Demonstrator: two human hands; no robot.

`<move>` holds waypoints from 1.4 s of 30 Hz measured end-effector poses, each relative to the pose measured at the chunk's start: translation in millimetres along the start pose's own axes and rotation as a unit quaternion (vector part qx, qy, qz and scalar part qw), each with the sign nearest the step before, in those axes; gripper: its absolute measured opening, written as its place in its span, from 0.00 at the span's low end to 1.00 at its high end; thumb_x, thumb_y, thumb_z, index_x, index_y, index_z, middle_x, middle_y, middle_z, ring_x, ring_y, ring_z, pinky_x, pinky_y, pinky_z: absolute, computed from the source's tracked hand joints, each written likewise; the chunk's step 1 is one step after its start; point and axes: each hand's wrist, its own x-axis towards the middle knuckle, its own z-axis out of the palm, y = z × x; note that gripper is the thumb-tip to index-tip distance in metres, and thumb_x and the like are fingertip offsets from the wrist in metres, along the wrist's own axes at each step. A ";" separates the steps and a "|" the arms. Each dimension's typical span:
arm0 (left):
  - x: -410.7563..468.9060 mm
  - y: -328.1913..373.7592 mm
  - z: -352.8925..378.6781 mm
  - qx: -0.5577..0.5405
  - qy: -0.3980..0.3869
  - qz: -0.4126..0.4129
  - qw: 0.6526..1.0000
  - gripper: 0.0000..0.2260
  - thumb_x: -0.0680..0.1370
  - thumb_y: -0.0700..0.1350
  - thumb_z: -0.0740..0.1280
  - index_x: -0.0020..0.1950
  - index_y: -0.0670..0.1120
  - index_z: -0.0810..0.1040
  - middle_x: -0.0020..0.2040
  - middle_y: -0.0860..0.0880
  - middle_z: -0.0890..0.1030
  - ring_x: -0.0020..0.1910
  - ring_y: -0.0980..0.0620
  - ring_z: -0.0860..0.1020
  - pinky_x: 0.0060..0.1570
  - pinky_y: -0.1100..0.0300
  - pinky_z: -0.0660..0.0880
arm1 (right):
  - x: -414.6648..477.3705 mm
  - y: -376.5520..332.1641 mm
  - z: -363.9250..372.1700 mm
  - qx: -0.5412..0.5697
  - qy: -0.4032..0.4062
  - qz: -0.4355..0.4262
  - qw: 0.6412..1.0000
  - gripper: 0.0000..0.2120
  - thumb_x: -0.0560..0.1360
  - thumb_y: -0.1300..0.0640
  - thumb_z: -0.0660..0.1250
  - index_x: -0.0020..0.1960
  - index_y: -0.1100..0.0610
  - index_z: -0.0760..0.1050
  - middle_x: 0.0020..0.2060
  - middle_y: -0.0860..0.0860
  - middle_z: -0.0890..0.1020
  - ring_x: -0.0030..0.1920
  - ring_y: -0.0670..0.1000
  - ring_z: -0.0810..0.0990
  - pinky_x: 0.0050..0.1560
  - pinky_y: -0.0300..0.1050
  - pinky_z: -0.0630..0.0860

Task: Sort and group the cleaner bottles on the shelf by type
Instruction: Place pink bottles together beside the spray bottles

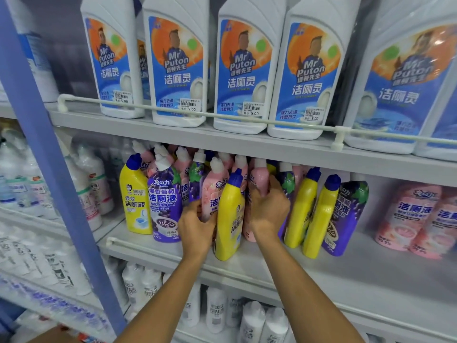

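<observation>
Middle shelf (346, 268), centre of frame, mixed cleaner bottles. Our left hand (196, 226) curls round a pink bottle (212, 194). Our right hand (268, 209) grips a second pink bottle (259, 178) just to its right. A front yellow bottle (230, 219) stands between our two hands. Left of them we note a purple bottle (164, 201) and a far-left yellow bottle (134, 199). To the right stand two yellow bottles (303, 209), with more pink bottles (408, 214) at the right edge. Along the top of the frame are white bottles (176, 63).
</observation>
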 end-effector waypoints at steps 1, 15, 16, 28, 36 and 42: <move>1.5 -1.2 -0.8 0.004 -0.004 0.003 1.000 0.18 0.70 0.50 0.78 0.58 0.50 0.82 0.48 0.49 0.85 0.46 0.46 0.83 0.48 0.45 0.82 | 0.1 1.7 -2.6 0.006 0.003 -0.010 1.000 0.18 0.77 0.50 0.74 0.65 0.55 0.80 0.52 0.58 0.87 0.49 0.64 0.84 0.44 0.49 0.76; -10.2 -12.8 -39.3 -0.069 -0.119 -0.063 0.988 0.23 0.68 0.55 0.80 0.58 0.52 0.78 0.50 0.54 0.86 0.49 0.54 0.84 0.51 0.47 0.82 | -29.3 49.8 -26.2 0.125 -0.055 -0.013 0.991 0.21 0.70 0.50 0.81 0.58 0.57 0.80 0.48 0.50 0.85 0.46 0.51 0.84 0.49 0.48 0.82; -12.4 -13.5 -36.3 -0.087 -0.128 -0.082 0.985 0.23 0.67 0.55 0.80 0.59 0.53 0.78 0.50 0.54 0.86 0.50 0.53 0.84 0.53 0.46 0.82 | -36.9 53.0 -21.1 0.117 -0.079 0.010 0.990 0.22 0.69 0.50 0.81 0.58 0.57 0.79 0.48 0.52 0.85 0.47 0.53 0.83 0.49 0.50 0.82; 2.7 -12.1 -31.2 -0.162 -0.181 -0.137 0.960 0.20 0.69 0.34 0.80 0.57 0.47 0.83 0.46 0.49 0.89 0.48 0.47 0.87 0.44 0.55 0.83 | -44.6 67.3 -27.5 0.186 -0.150 0.082 0.968 0.27 0.66 0.52 0.83 0.60 0.52 0.77 0.50 0.48 0.86 0.48 0.48 0.85 0.45 0.46 0.83; -4.1 3.3 -52.8 -0.197 -0.143 -0.106 0.964 0.19 0.70 0.34 0.79 0.60 0.44 0.83 0.48 0.50 0.88 0.48 0.52 0.87 0.49 0.54 0.83 | -44.5 52.2 -43.4 0.270 -0.150 0.092 0.947 0.18 0.69 0.62 0.81 0.56 0.53 0.81 0.47 0.48 0.87 0.45 0.43 0.86 0.43 0.36 0.81; -25.4 35.6 -90.0 -0.225 -0.185 -0.037 0.956 0.20 0.71 0.31 0.78 0.60 0.44 0.82 0.51 0.51 0.88 0.51 0.52 0.87 0.50 0.56 0.83 | -46.8 50.9 -94.7 0.298 -0.159 0.073 0.938 0.15 0.70 0.66 0.80 0.51 0.52 0.82 0.44 0.46 0.88 0.43 0.45 0.87 0.42 0.38 0.82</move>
